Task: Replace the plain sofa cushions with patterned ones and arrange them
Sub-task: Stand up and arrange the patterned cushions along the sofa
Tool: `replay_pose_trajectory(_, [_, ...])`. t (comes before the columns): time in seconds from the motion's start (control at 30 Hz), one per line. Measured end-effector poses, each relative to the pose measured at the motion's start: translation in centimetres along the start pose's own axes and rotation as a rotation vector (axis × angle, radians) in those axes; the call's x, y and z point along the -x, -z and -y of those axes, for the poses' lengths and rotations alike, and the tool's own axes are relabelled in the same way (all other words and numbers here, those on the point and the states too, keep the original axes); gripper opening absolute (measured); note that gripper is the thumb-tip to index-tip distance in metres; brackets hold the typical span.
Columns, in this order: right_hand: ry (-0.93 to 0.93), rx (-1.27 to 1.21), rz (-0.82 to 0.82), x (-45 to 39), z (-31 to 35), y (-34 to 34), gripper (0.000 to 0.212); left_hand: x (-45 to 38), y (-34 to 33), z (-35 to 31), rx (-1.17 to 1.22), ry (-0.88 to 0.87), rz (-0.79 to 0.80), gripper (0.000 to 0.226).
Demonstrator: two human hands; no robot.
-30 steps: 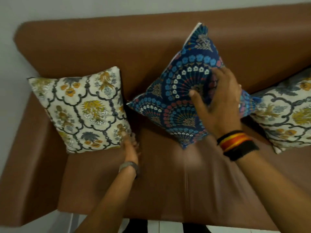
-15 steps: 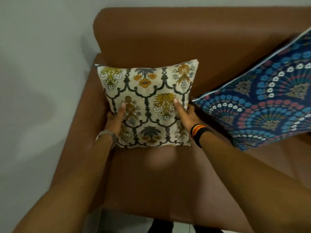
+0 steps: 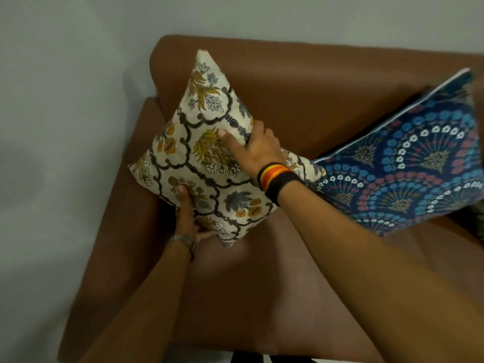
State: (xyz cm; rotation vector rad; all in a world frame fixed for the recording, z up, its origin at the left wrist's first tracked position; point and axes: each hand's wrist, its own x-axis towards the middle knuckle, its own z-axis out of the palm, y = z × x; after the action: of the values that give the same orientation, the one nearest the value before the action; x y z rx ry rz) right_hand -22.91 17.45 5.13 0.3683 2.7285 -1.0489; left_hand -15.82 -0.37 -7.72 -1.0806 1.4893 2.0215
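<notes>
The cream floral cushion (image 3: 209,163) stands on one corner at the left end of the brown sofa (image 3: 327,106), turned like a diamond, with its top corner leaning on the backrest. In the head view, both hands grasp it. The left hand (image 3: 187,213) holds the lower left edge, with the thumb on the front face and the fingers hidden behind. The right hand (image 3: 252,149) lies on the upper right side, the thumb pressed on the front and the fingers curled over the edge.

To do this step well, I think the person should settle the bottom corner into the seat first, then press the back against the backrest so it does not tip. Its right corner touches the blue fan-pattern cushion (image 3: 408,163), so a small gap or an even overlap would look tidier.

The cover looks like a printed woven cloth, matte, with yellow and grey flowers inside dark curved frames. The filling seems soft, because it dents under the thumb. The sofa surface is smooth, like leather. The blue cushion has light piping along its upper edge.
</notes>
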Motion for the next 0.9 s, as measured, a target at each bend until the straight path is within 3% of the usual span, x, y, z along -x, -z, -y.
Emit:
replay_pose_trajectory(0.17, [-0.014,0.048,0.014,-1.7,-0.6,0.4,0.099,-0.7,-1.7,-0.2,0.057,0.009,-0.005,0.108])
replay_pose_trajectory(0.33, [0.005,0.042,0.017,-2.5,-1.4,0.8,0.099,-0.8,-2.7,-0.4,0.045,0.021,0.015,0.126])
replay_pose_trajectory(0.47, [0.0,0.053,0.009,-2.5,-1.4,0.6,0.099,-1.0,-2.5,-0.4,0.06,0.009,0.021,0.098])
replay_pose_trajectory(0.5, [-0.002,0.054,0.007,-2.5,-1.4,0.5,0.099,-1.0,-2.4,-0.2,0.069,0.004,0.024,0.099])
replay_pose_trajectory(0.63, [0.004,0.034,-0.011,-2.3,-1.7,0.4,0.104,-1.3,-1.9,1.3,0.122,-0.012,-0.028,0.143])
replay_pose_trajectory(0.83, [0.113,-0.019,-0.089,-0.4,-3.8,1.1,0.109,0.8,-4.7,6.6,0.06,0.038,-0.1,0.146])
replay_pose_trajectory(0.9, [0.166,-0.001,-0.118,0.9,-5.5,2.1,0.102,2.4,-7.0,9.0,0.008,0.115,-0.063,0.134])
